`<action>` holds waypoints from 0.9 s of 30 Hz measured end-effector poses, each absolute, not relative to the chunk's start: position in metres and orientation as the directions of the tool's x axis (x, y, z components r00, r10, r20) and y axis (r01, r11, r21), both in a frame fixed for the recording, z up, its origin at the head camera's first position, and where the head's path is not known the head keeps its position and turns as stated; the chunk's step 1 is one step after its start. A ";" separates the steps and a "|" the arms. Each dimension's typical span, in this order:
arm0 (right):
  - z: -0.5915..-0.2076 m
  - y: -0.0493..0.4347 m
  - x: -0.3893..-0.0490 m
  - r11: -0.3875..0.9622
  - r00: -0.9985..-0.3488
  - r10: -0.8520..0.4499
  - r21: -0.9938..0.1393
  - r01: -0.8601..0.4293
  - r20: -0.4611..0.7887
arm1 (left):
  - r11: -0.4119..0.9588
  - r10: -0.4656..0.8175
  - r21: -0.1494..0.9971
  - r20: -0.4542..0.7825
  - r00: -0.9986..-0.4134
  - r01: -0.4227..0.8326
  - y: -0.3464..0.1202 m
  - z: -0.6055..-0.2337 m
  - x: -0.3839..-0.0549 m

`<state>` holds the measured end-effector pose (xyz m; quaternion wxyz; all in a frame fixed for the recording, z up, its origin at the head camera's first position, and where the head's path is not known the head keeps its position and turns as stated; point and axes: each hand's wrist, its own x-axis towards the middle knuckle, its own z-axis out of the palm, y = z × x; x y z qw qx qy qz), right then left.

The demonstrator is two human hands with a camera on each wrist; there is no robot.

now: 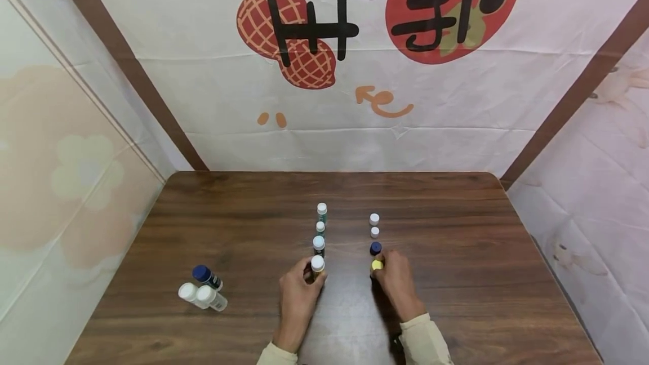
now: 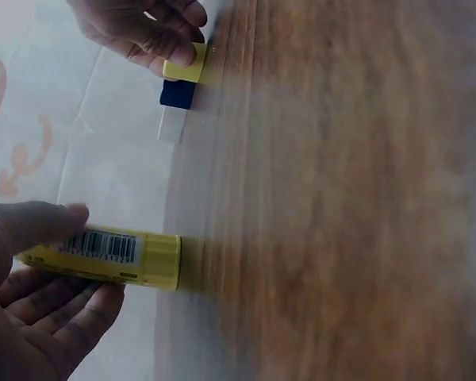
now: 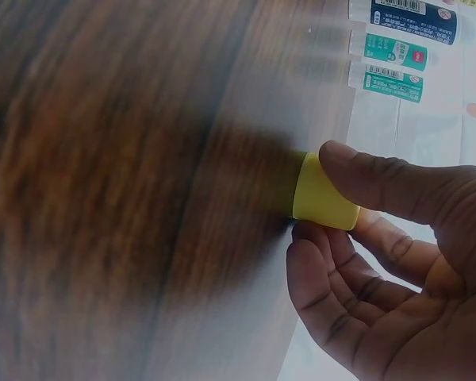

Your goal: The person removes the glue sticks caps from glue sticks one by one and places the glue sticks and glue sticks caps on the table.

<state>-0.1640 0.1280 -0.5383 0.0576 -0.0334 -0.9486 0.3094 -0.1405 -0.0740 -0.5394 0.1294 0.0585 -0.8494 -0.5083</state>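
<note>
My left hand (image 1: 298,296) holds an upright yellow glue stick (image 2: 103,255) between thumb and fingers, its base at the tabletop. In the head view its white top (image 1: 318,263) shows. Beyond it, in a line, stand a dark blue glue stick (image 3: 412,20) and two green glue sticks (image 3: 395,51), all without caps. My right hand (image 1: 398,281) pinches a yellow cap (image 3: 325,193) that rests on the table. A dark blue cap (image 1: 376,248) and two white caps (image 1: 374,219) sit beyond it in a second line.
At the left of the brown wooden table (image 1: 471,230) is a group of glue sticks: one with a blue cap (image 1: 201,273) and two with white caps (image 1: 205,295). A printed white curtain (image 1: 213,94) hangs behind the table's far edge and at both sides.
</note>
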 end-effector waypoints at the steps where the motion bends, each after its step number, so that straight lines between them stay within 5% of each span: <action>1: -0.538 0.128 -0.164 0.806 -0.992 0.100 -0.591 0.032 0.083 | 0.490 -0.226 0.871 0.157 -0.961 0.027 -0.075 -0.538 -0.140; 8: -0.537 0.126 -0.165 0.803 -0.991 0.117 -0.594 0.056 0.065 | 0.564 -0.229 0.826 0.167 -0.959 0.009 -0.095 -0.518 -0.131; 13: -0.535 0.127 -0.164 0.791 -0.990 0.137 -0.605 0.084 0.042 | 0.497 -0.377 0.862 0.316 -0.871 0.097 -0.110 -0.505 -0.123; 19: -0.534 0.128 -0.164 0.785 -0.990 0.141 -0.611 0.102 0.017 | 0.368 -0.673 0.917 0.376 -0.636 0.153 -0.125 -0.509 -0.108; 24: -0.535 0.126 -0.165 0.791 -0.991 0.127 -0.607 0.077 0.040 | 0.167 -0.902 0.968 0.226 -0.368 0.185 -0.140 -0.514 -0.102; 27: -0.536 0.125 -0.164 0.792 -0.993 0.117 -0.607 0.074 0.032 | 0.066 -0.949 0.977 0.125 -0.288 0.204 -0.150 -0.517 -0.102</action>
